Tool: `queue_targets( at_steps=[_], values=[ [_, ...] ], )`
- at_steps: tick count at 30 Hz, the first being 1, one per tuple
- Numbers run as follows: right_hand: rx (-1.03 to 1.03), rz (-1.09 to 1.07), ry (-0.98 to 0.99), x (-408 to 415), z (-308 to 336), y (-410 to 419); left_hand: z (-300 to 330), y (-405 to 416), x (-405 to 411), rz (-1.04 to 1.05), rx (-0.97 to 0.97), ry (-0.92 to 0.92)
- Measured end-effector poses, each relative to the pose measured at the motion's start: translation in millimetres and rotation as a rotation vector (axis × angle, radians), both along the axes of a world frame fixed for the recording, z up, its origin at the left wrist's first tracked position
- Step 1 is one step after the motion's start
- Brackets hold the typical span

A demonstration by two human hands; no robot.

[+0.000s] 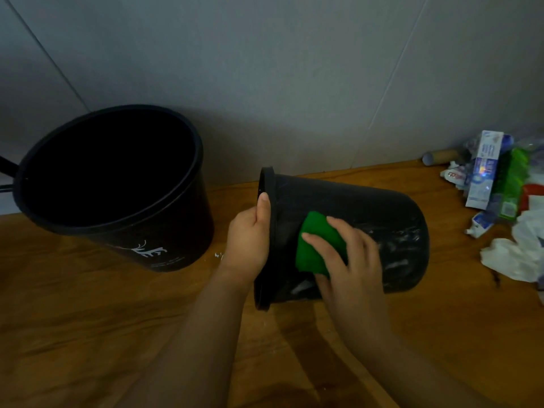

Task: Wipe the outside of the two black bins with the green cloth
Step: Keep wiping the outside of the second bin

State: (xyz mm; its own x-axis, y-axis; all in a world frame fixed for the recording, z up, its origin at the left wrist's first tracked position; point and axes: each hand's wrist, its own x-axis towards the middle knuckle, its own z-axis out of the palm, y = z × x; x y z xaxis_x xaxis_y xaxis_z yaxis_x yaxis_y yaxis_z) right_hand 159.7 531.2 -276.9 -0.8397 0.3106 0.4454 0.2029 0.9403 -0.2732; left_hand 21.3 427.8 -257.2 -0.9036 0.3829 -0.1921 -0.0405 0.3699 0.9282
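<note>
Left hand (248, 234) gripped rim of tipped bin (382, 228); right hand (350, 257), fingers flat, pressed green cloth (315, 245) on wall. Round bin could roll if grip slackened.

Dim, soft-focus, wide-angle edge distortion

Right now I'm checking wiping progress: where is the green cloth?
In the head view, right of centre, the green cloth lies flat on the side of the tipped-over bin, pressed under the right hand, near the rim that the left hand grips.
</note>
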Motion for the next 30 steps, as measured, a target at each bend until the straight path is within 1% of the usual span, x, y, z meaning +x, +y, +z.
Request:
queue_targets(
  at_steps=[3, 5, 7, 10, 11, 12, 16, 17, 19, 22, 24, 26, 28, 30],
  values=[
    [0.095, 0.195, -0.02, -0.1, -2.3, -7.4, 3.0, 0.0, -0.1, 0.013, -0.018, 0.038],
    [0.139, 0.244, -0.042, -3.0, -0.5, -2.1, 5.1, 0.1, -0.9, 0.014, -0.023, 0.063],
    [0.096, 0.156, -0.038, -3.9, 1.1, 5.4, 4.1, 0.3, -2.7, 0.021, -0.022, 0.071],
    [-0.015, -0.061, -0.001, 1.4, 1.1, 4.7, 2.5, 0.9, -1.8, 0.022, -0.015, 0.053],
    [-0.026, -0.087, 0.009, 3.2, -0.5, 0.3, 1.7, 1.0, -0.8, 0.017, -0.01, 0.048],
    [-0.018, -0.074, 0.013, 4.2, -2.5, -4.8, 0.9, 0.9, 0.0, 0.012, -0.012, 0.045],
    [0.103, 0.195, -0.026, -2.7, -3.6, -13.9, 3.6, 0.1, 1.5, 0.019, -0.022, 0.068],
    [0.107, 0.215, -0.029, -6.4, -1.6, -11.0, 3.4, 0.1, 0.3, 0.016, -0.021, 0.067],
    [0.061, 0.138, -0.027, -11.0, 2.3, -2.0, 3.3, 0.3, -2.2, 0.014, -0.016, 0.059],
    [-0.077, -0.113, -0.017, -6.0, 2.8, 13.9, 1.5, 1.4, -2.6, 0.009, -0.027, 0.057],
    [-0.108, -0.172, -0.007, 0.0, -0.2, 13.8, 1.6, 1.9, -0.6, 0.016, -0.029, 0.047],
    [-0.074, -0.09, -0.013, 2.5, -1.6, 2.1, 1.3, 1.8, 1.1, 0.022, -0.025, 0.048],
    [0.002, 0.076, -0.029, -0.7, 0.6, -7.9, 1.7, 1.4, 1.4, 0.018, -0.028, 0.079],
    [0.057, 0.167, -0.05, -8.3, 5.2, -5.6, 2.2, 1.1, 0.5, 0.009, -0.041, 0.106]
  ],
)
